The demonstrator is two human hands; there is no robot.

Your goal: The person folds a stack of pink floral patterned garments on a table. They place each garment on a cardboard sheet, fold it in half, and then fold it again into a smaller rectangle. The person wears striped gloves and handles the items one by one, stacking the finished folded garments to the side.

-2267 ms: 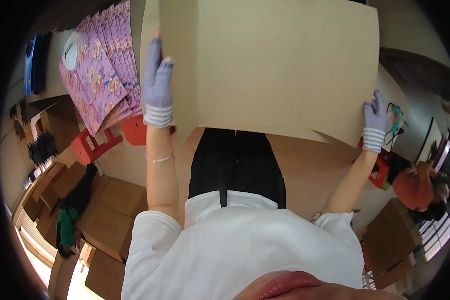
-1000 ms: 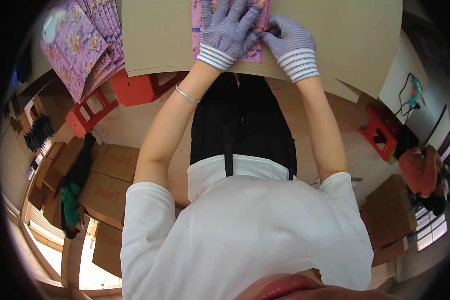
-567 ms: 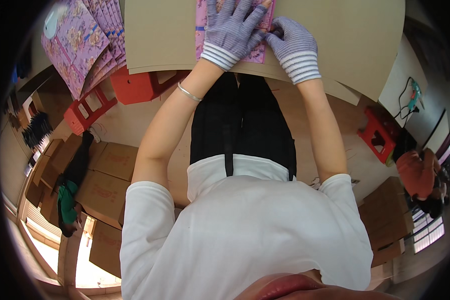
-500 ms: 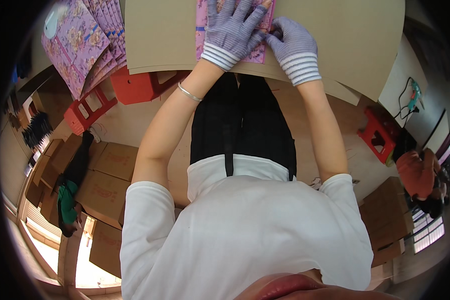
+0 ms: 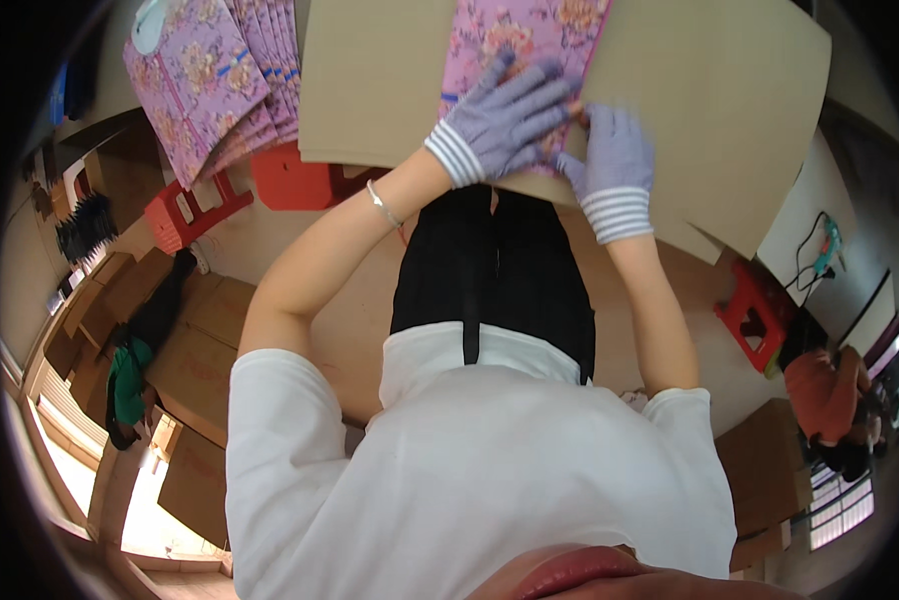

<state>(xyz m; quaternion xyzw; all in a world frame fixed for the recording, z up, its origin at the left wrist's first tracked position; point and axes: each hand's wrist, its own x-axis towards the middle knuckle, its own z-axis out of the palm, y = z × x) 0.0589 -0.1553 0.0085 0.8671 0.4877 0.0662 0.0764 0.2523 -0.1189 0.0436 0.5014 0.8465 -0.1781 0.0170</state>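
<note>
A flat pink floral paper piece (image 5: 515, 40), bag-like in shape, lies on the cardboard-covered table in front of me. A narrow blue band shows at its left edge. My left hand (image 5: 505, 118), in a striped purple fingertip-less glove, rests flat on its lower part with the fingers spread. At the lower right edge of the paper is my right hand (image 5: 613, 160), gloved the same way. Its fingers point away from me, with the thumb apart, and they are slightly blurred. I see nothing held in it. The paper under my left palm is hidden.
Several matching floral paper pieces (image 5: 205, 75) lie fanned at the table's left. Brown cardboard sheets (image 5: 710, 110) cover the tabletop. Red stools (image 5: 295, 180) stand below its edge. A teal corded tool (image 5: 828, 245) lies at right. Stacked cartons (image 5: 195, 370) and two other people are farther off.
The view has shifted, showing more of the floral paper. My left hand lies lower on the paper and is turned more to the right. My right hand's curled fingers have straightened.
</note>
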